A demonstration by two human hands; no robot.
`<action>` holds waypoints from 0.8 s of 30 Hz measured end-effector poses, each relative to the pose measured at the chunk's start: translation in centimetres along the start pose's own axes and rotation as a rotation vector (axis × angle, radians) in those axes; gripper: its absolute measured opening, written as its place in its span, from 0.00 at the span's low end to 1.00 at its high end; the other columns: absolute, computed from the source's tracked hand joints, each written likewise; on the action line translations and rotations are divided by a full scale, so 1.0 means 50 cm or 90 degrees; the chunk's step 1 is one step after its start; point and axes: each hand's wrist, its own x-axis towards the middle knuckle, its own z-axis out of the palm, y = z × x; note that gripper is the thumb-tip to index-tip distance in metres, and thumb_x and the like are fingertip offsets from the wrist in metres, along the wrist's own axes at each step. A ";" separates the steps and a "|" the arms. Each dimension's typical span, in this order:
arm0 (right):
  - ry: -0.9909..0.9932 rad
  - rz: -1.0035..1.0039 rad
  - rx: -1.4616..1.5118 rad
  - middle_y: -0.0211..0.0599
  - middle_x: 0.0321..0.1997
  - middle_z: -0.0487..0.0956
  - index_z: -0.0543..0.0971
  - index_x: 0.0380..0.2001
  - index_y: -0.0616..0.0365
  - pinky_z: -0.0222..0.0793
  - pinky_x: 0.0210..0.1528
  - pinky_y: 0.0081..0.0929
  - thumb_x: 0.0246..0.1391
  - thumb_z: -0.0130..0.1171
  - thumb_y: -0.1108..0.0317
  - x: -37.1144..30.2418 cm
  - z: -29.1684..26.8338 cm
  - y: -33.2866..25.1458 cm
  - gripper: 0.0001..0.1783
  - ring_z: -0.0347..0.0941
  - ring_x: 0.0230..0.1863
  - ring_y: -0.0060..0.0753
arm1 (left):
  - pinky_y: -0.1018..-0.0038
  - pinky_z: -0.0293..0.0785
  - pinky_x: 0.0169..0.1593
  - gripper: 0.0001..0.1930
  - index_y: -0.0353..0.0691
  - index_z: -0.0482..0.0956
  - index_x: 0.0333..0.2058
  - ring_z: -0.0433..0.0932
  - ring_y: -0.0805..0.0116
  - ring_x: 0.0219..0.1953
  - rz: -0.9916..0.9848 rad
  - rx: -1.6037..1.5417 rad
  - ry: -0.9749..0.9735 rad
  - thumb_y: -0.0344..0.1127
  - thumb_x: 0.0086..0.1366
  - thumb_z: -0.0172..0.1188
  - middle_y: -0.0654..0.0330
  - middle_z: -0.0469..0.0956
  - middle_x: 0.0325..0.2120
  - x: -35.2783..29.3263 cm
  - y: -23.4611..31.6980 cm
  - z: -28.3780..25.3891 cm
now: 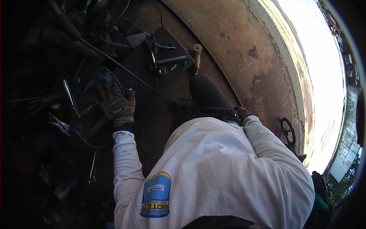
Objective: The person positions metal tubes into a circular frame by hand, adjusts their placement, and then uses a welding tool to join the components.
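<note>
My left hand (116,106), in a worn, dirty knit glove, is stretched out with its fingers apart above a dark work surface. No object shows in its grasp. Beside it lie a shiny metal rod (70,95) and what look like locking pliers (60,124). My right hand (241,112), also gloved, rests low by my hip, and its fingers are mostly hidden. Beyond my knee lies an angle grinder (197,59) with a round disc.
A dark metal plate (173,42) carries a grey bar (173,60) and small metal pieces. Cables and pipes crowd the shadowed far left. A long thin dark strip (202,44) curves across the brown floor (236,57). A small wheel (288,131) stands at the right.
</note>
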 end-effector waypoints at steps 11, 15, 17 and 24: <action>-0.078 0.165 0.086 0.50 0.57 0.81 0.83 0.52 0.53 0.66 0.64 0.39 0.61 0.51 0.38 0.154 -0.271 -0.012 0.33 0.73 0.64 0.48 | 0.44 0.48 0.74 0.36 0.40 0.79 0.56 0.56 0.47 0.72 0.017 -0.064 -0.013 0.66 0.63 0.56 0.52 0.67 0.66 0.036 -0.001 -0.062; -0.185 0.178 -0.002 0.45 0.47 0.85 0.84 0.49 0.57 0.75 0.50 0.35 0.58 0.61 0.47 0.286 -0.400 0.032 0.26 0.82 0.47 0.40 | 0.54 0.60 0.70 0.29 0.37 0.83 0.49 0.67 0.47 0.66 -0.010 -0.078 -0.035 0.58 0.63 0.61 0.48 0.75 0.59 0.059 0.016 -0.077; -0.240 0.210 -0.003 0.44 0.43 0.85 0.84 0.48 0.58 0.75 0.42 0.36 0.59 0.61 0.47 0.403 -0.469 0.059 0.25 0.81 0.40 0.38 | 0.55 0.63 0.69 0.28 0.36 0.82 0.49 0.69 0.47 0.65 -0.056 -0.039 -0.097 0.56 0.63 0.62 0.48 0.76 0.58 0.061 0.036 -0.090; 0.025 -0.011 -0.199 0.51 0.50 0.84 0.77 0.55 0.69 0.75 0.53 0.34 0.60 0.60 0.54 1.105 -0.685 0.139 0.29 0.81 0.52 0.46 | 0.52 0.71 0.61 0.28 0.39 0.74 0.58 0.74 0.46 0.59 -0.337 -0.099 -0.145 0.56 0.70 0.56 0.49 0.76 0.56 0.124 0.302 -0.119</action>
